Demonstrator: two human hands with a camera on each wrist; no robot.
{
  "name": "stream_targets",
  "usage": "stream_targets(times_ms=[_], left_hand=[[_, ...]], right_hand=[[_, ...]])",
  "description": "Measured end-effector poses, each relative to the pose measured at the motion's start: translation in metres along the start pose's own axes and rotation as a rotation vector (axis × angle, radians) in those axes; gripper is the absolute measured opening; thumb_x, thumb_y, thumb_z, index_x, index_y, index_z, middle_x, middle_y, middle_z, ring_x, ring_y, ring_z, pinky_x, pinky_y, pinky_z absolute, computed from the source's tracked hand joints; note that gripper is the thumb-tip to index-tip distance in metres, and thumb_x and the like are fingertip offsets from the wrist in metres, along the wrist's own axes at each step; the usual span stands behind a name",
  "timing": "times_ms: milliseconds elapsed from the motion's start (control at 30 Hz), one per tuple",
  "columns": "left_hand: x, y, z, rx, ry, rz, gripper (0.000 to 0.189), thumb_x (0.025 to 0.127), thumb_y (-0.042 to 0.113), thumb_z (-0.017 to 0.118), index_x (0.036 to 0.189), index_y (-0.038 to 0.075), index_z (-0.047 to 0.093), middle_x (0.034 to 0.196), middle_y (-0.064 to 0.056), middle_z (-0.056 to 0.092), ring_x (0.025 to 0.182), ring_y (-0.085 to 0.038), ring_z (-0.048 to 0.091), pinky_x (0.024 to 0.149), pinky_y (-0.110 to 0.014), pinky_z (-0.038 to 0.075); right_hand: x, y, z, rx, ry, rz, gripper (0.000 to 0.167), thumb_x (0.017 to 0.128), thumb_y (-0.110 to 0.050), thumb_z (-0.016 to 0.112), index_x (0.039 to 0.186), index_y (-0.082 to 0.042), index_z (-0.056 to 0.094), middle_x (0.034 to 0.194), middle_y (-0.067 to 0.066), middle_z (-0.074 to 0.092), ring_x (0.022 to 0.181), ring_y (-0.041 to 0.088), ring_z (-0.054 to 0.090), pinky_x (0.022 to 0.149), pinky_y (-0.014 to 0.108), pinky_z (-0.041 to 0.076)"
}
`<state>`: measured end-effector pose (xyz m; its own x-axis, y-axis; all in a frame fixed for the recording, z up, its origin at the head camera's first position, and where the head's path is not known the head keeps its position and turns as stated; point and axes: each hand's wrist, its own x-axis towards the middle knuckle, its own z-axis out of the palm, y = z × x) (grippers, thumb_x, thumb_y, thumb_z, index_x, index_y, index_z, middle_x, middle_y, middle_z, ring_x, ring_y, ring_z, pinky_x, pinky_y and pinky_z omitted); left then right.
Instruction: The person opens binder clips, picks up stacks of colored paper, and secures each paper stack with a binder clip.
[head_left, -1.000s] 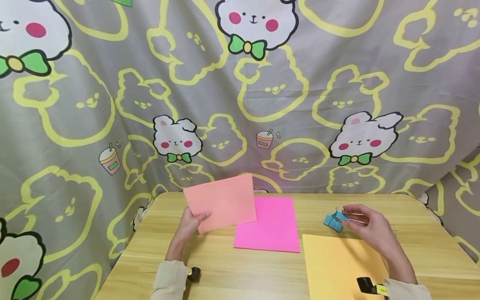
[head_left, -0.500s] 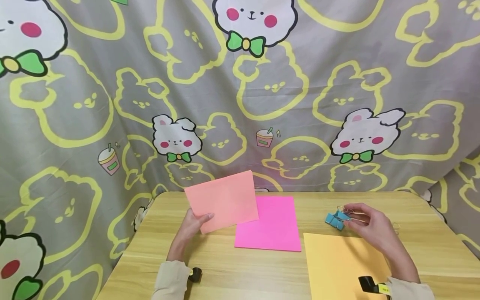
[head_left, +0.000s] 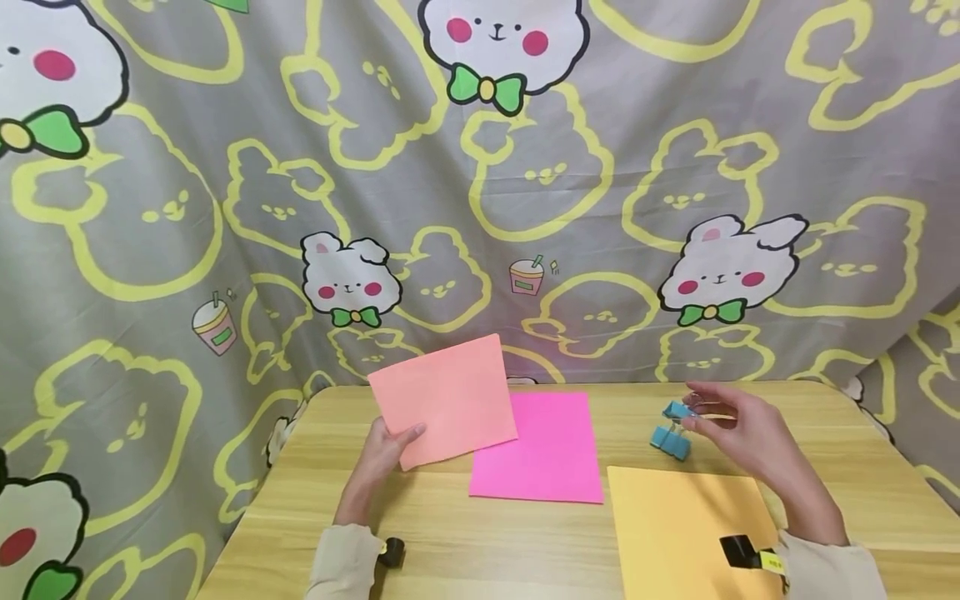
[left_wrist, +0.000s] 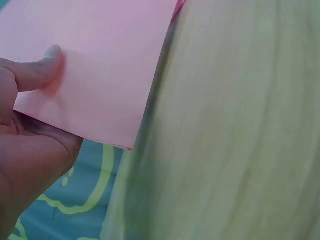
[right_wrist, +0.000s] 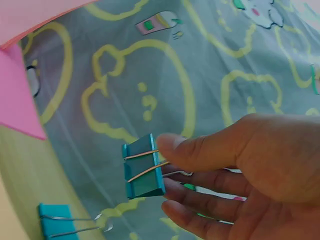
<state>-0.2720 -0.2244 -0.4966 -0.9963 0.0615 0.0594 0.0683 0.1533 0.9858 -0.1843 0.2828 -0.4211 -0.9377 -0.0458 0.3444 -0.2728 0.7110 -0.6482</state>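
My left hand (head_left: 378,450) holds a salmon-pink sheet of paper (head_left: 450,400) at its lower left corner. In the left wrist view the thumb lies flat on the paper's face (left_wrist: 100,65), and the fingers behind it are hidden. The sheet is tilted up, overlapping part of a magenta sheet (head_left: 540,458) from my viewpoint. On the right, my right hand (head_left: 742,425) pinches a blue binder clip (right_wrist: 142,172) by its wire handles, raised off the table. A second blue binder clip (head_left: 670,443) lies on the table just below it, wire handles up.
A yellow-orange sheet (head_left: 686,525) lies at the front right, partly under my right forearm. The wooden table (head_left: 450,533) reaches back to a grey curtain (head_left: 585,208) with cartoon rabbits. Small wrist cameras (head_left: 392,552) sit at both cuffs.
My right hand has risen slightly, lifting one binder clip away from the other, which stays on the table. The left hand and its salmon-pink sheet have barely moved.
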Motion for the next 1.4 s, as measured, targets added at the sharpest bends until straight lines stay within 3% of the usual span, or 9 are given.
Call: stream_targets(times_ms=[233,400,567,700,833,1133,1400], left_hand=[[-0.002,0.005,-0.001,-0.071,-0.06,-0.021,0.024,0.098,-0.001,0.064,0.12,-0.008,0.058,0.101,-0.012,0.07,0.086,-0.021,0.07,0.074,-0.034,0.059],[-0.002,0.01,-0.001,-0.107,-0.097,-0.007,0.024,0.097,0.0,0.065,0.119,-0.007,0.058,0.1,-0.012,0.069,0.086,-0.021,0.068,0.073,-0.035,0.058],[-0.004,0.015,0.001,-0.133,-0.141,-0.017,0.025,0.096,0.001,0.064,0.119,-0.007,0.057,0.099,-0.012,0.069,0.085,-0.022,0.068,0.073,-0.036,0.059],[-0.006,0.018,0.004,-0.187,-0.193,-0.028,0.03,0.098,0.001,0.062,0.124,-0.007,0.053,0.103,-0.013,0.07,0.089,-0.023,0.07,0.076,-0.039,0.06],[-0.008,0.02,0.008,-0.208,-0.24,-0.023,0.03,0.1,0.003,0.062,0.127,-0.007,0.052,0.106,-0.012,0.071,0.091,-0.024,0.071,0.076,-0.041,0.06],[-0.008,0.022,0.023,-0.204,-0.267,-0.059,0.022,0.099,0.002,0.062,0.12,-0.002,0.057,0.104,-0.013,0.071,0.09,-0.024,0.071,0.077,-0.041,0.06],[-0.011,0.023,0.034,-0.219,-0.31,-0.028,0.024,0.099,-0.001,0.062,0.121,-0.005,0.056,0.105,-0.011,0.071,0.092,-0.023,0.071,0.077,-0.041,0.06]], right_hand=[[-0.005,0.001,-0.003,0.084,-0.026,0.057,0.039,0.089,-0.006,0.08,0.122,0.004,0.063,0.113,0.022,0.07,0.09,-0.004,0.066,0.071,0.014,0.053],[-0.007,0.009,0.0,0.112,-0.009,0.095,0.039,0.088,-0.007,0.081,0.122,0.003,0.064,0.114,0.024,0.07,0.089,-0.009,0.064,0.069,0.014,0.053],[-0.008,0.013,0.005,0.164,0.021,0.105,0.048,0.092,-0.012,0.078,0.133,0.004,0.06,0.121,0.025,0.069,0.094,-0.008,0.064,0.072,0.011,0.051],[-0.007,0.013,0.011,0.187,0.031,0.082,0.044,0.094,-0.012,0.076,0.132,0.005,0.062,0.122,0.025,0.068,0.094,-0.01,0.063,0.073,0.01,0.051],[-0.005,0.01,0.016,0.235,0.005,0.128,0.043,0.095,-0.015,0.075,0.131,0.004,0.062,0.12,0.024,0.07,0.092,-0.009,0.065,0.073,0.012,0.052],[-0.003,0.005,0.021,0.405,-0.015,0.212,0.051,0.094,-0.018,0.077,0.134,0.008,0.059,0.114,0.011,0.075,0.094,-0.005,0.069,0.078,0.013,0.053],[0.001,0.002,0.029,0.494,-0.037,0.228,0.051,0.094,-0.018,0.077,0.133,0.009,0.058,0.112,0.005,0.074,0.093,0.002,0.07,0.078,0.019,0.056]])
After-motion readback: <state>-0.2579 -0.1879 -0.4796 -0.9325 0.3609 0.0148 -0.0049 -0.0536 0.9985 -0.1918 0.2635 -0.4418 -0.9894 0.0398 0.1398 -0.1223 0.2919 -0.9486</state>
